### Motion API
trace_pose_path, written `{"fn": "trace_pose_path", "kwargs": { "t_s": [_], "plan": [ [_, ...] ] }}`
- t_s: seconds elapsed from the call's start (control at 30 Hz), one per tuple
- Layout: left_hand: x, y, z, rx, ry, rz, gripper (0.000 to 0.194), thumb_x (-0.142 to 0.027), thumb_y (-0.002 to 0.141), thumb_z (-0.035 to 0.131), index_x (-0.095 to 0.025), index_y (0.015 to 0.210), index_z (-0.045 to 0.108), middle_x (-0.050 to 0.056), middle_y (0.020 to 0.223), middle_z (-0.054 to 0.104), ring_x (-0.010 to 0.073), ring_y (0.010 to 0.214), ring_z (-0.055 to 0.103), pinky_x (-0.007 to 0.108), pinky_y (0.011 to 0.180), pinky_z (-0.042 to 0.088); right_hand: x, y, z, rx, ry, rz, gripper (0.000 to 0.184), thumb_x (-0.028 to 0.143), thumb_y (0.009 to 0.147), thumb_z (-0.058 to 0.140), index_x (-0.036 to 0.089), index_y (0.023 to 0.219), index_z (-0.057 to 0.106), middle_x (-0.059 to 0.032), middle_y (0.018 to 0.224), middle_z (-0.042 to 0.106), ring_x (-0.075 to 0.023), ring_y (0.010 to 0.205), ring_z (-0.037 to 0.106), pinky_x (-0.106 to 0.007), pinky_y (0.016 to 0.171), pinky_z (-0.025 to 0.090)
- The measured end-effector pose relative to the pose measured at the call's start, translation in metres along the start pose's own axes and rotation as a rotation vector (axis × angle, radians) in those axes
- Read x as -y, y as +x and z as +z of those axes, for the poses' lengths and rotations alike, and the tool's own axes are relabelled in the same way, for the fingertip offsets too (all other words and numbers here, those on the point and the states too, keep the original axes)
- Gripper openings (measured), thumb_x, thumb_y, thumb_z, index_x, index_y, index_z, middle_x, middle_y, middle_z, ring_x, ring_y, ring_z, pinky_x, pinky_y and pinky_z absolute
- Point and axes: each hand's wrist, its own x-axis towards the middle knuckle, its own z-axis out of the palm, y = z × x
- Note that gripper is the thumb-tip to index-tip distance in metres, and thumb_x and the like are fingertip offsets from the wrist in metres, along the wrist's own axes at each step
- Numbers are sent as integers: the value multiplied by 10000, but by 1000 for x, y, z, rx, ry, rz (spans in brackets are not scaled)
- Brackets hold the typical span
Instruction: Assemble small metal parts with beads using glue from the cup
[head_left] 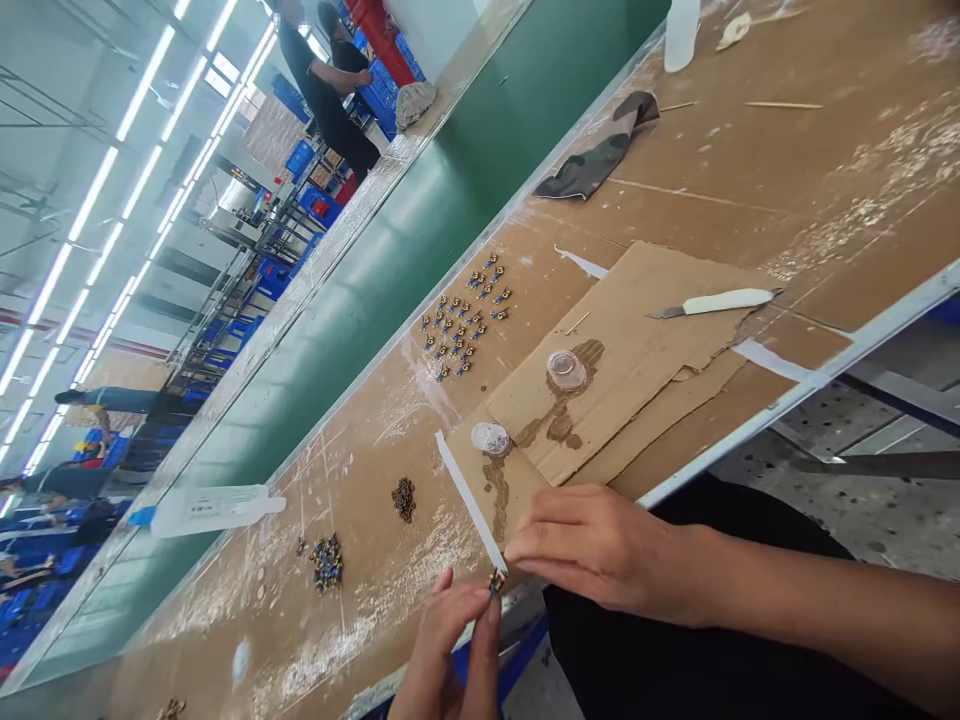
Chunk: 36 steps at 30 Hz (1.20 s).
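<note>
My left hand [454, 640] pinches a tiny coloured figurine [496, 580] between thumb and fingertip, near the front edge of the table. Right above it, my right hand [592, 545] is closed, fingertips pressed together close to the figurine; whatever they grip is hidden. A narrow white strip [471, 500] runs up to these fingertips, and I cannot tell whether it is held or lies on the table. Beside it are two clear, wet-looking discs, one [490, 437] by the cardboard's edge and another [567, 370] on the cardboard sheet [637, 290], with wet stains around them.
Small blue-and-gold figurines [465, 320] stand spaced out in rows; more lie in a pile [328, 563]. Nearby are small dark brown pieces [403, 499], a white-handled knife [724, 303], a plastic bottle [206, 508] and a camouflage cloth [600, 160]. A green channel [420, 200] runs behind.
</note>
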Motion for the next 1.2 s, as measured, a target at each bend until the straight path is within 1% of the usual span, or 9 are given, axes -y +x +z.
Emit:
{"fn": "trace_pose_path", "kwargs": {
  "t_s": [0.1,0.3,0.47,0.7,0.83,0.93,1.0,1.1,1.2],
  "plan": [
    [-3,3,-1,32,-17,71,94,-164,794,626,-225,845,676,-25,737,690,106,658,633,310,852,520,2,1,0,-27,19,-40,184,180,931,464,100,906,627,-43,771,620,-100,724,563,-204,669,447],
    [-3,-3,-3,55,-18,71,124,-165,817,597,-239,882,673,-43,761,691,91,686,644,285,919,484,3,0,0,-35,31,-89,149,166,910,500,92,908,630,-48,772,631,-103,721,573,-207,659,459],
    [-9,-6,-4,42,43,65,100,-203,830,586,-227,887,665,-19,755,693,137,750,674,348,906,516,5,-1,-1,-11,-4,-121,138,147,901,506,91,894,632,-45,769,639,-109,705,568,-219,643,456],
    [-9,-2,-9,81,58,115,98,-184,847,555,-204,881,645,-22,749,683,114,693,664,360,908,522,8,0,-1,7,-39,-140,148,157,906,499,94,895,632,-52,767,629,-108,727,582,-210,654,463],
    [-4,2,-11,144,72,206,130,-121,812,583,-213,890,629,-28,744,687,100,654,650,332,906,504,11,3,-3,-12,-62,-156,158,157,911,488,88,886,628,-55,754,622,-100,708,572,-200,648,464],
    [-2,7,-15,55,199,291,112,-117,810,590,-217,822,639,-11,724,705,106,641,650,343,896,483,11,3,-7,-15,-70,-113,139,157,911,496,103,943,620,-48,773,621,-94,711,568,-196,653,462],
    [-3,10,-18,12,301,402,112,-111,799,610,-212,805,657,14,739,723,121,676,659,366,901,462,9,1,-11,-25,-66,-82,140,147,908,499,114,990,608,-45,795,621,-89,723,567,-193,660,460],
    [-3,15,-23,27,427,531,122,-95,794,614,-199,817,672,46,769,738,143,731,664,400,919,434,2,-4,-17,-39,-81,-73,158,120,898,503,121,1028,594,-49,830,625,-88,755,571,-192,678,461],
    [1,20,-26,44,473,575,148,-79,794,607,-194,856,678,50,787,741,153,756,662,425,950,402,-5,-9,-19,-66,-120,-83,169,104,893,501,125,1033,592,-51,838,629,-89,753,574,-191,669,462]
  ]
}}
